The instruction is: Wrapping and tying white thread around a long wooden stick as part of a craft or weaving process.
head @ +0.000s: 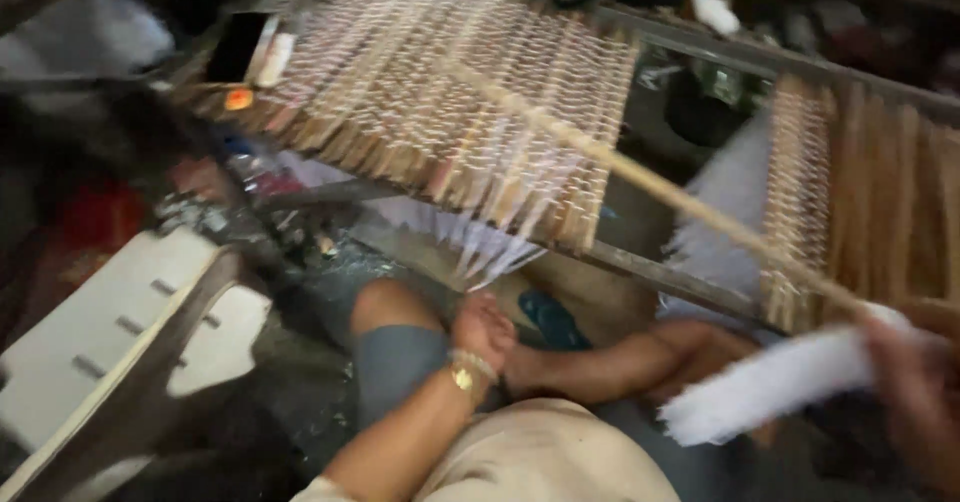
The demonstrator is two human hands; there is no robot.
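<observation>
My left hand [487,332] rests closed by my knee, below the woven mat, with a gold bracelet at the wrist and nothing visible in it. My right hand [915,382], blurred at the right edge, grips a long thin wooden stick [640,177] that slants up-left across the loom. A bundle of white threads [770,382] hangs at the same hand. The mat of thin sticks and white threads [440,102] lies stretched on a frame ahead. A second woven section [860,202] stands at the right.
A dark metal frame bar [650,267] runs under the mat. A white slotted bench [110,322] sits at the left. A phone [238,47] and small orange object [238,99] lie at the mat's left end. My legs are folded below.
</observation>
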